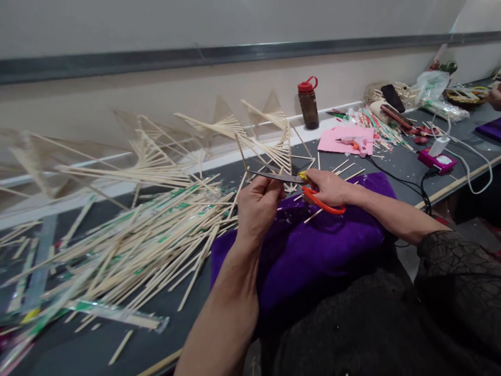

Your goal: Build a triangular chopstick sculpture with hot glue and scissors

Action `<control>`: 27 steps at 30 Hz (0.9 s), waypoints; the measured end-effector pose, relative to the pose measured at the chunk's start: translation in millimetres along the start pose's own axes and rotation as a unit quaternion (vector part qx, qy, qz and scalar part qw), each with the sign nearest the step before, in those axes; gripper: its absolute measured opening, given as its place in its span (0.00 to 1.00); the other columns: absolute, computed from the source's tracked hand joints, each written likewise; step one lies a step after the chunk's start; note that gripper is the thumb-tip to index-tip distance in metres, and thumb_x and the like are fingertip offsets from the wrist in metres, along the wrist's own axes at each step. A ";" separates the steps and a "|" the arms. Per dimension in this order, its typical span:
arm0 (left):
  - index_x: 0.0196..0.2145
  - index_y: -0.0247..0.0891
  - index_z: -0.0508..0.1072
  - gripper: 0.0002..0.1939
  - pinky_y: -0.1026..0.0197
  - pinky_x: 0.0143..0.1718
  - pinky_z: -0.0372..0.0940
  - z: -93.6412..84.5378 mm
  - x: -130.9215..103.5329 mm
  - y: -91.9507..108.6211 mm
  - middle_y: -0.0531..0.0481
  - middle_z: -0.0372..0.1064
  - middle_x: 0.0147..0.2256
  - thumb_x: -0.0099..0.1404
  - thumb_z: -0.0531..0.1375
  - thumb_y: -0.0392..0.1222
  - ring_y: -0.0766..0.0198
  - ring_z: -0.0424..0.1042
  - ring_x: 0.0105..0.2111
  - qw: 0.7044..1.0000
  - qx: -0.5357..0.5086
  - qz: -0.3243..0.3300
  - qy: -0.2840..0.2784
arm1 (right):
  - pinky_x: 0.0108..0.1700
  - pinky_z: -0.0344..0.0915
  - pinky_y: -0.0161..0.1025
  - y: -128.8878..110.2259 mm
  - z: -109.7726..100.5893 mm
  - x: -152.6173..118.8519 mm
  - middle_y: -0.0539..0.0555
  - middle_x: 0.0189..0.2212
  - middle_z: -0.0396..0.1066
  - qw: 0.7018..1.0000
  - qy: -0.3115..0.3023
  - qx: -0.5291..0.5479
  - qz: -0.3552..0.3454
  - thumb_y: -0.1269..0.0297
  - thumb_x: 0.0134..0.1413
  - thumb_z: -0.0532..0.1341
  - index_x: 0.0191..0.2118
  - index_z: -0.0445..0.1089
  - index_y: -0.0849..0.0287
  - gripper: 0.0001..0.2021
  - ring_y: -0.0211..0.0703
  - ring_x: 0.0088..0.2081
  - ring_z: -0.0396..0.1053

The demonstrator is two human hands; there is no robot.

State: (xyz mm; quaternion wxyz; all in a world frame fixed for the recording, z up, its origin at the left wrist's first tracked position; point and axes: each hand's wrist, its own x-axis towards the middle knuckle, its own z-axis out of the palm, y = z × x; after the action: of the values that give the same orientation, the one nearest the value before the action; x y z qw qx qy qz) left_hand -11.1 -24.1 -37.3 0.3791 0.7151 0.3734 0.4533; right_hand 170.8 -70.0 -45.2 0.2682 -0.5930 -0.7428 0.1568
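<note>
My right hand (326,187) is closed on a pair of scissors (331,210) with orange handle loops and a bit of yellow near the pivot. Their metal blades point left and lie across the top of my left hand (258,206). That hand is closed in a pinch at the blades, on a thin wooden stick mostly hidden by the fingers. Under both hands spreads a purple cloth (313,250), dotted with small pale scraps and a few loose sticks. Just beyond them stands a twisted structure of fanned sticks (274,154).
A large heap of wooden sticks (156,245), some in plastic sleeves, covers the left of the table. Toward the back stands a brown bottle (308,107) with a red lid. A pink glue gun (354,142) rests on pink paper, its cord running to a purple power block (437,161).
</note>
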 end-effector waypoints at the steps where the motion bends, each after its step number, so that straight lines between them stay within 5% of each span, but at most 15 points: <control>1: 0.19 0.39 0.68 0.13 0.65 0.19 0.48 0.2 -0.1 0.6 0.55 0.61 0.18 0.60 0.60 0.43 0.71 0.54 0.17 1.000 -0.001 -0.002 0.000 | 0.34 0.54 0.37 0.3 -0.1 0.2 0.53 0.35 0.68 1.000 0.000 -0.002 -0.002 0.57 0.53 0.58 0.41 0.65 0.61 0.14 0.39 0.31 0.59; 13: 0.17 0.38 0.67 0.12 0.66 0.17 0.46 0.6 3.2 -2.1 0.57 0.57 0.15 0.56 0.60 0.42 0.72 0.52 0.15 1.000 -0.009 -0.029 0.001 | 0.35 0.55 0.38 0.3 0.9 3.4 0.56 0.36 0.71 0.999 0.003 -0.033 0.013 0.56 0.55 0.58 0.41 0.67 0.62 0.14 0.41 0.33 0.62; 27: 0.25 0.38 0.70 0.09 0.66 0.17 0.48 1.1 4.5 0.6 0.55 0.66 0.19 0.53 0.63 0.46 0.72 0.54 0.16 0.996 -0.060 -0.059 0.022 | 0.35 0.57 0.38 3.5 1.0 4.2 0.55 0.38 0.71 1.000 0.014 -0.014 0.004 0.52 0.53 0.60 0.45 0.67 0.61 0.19 0.41 0.34 0.64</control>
State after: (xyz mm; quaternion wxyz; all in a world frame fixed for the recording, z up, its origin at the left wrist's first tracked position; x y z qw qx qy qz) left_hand -8.5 -20.6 -35.4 0.4390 0.6574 0.3956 0.4676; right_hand 172.3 -64.9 -47.1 0.2692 -0.6018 -0.7389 0.1393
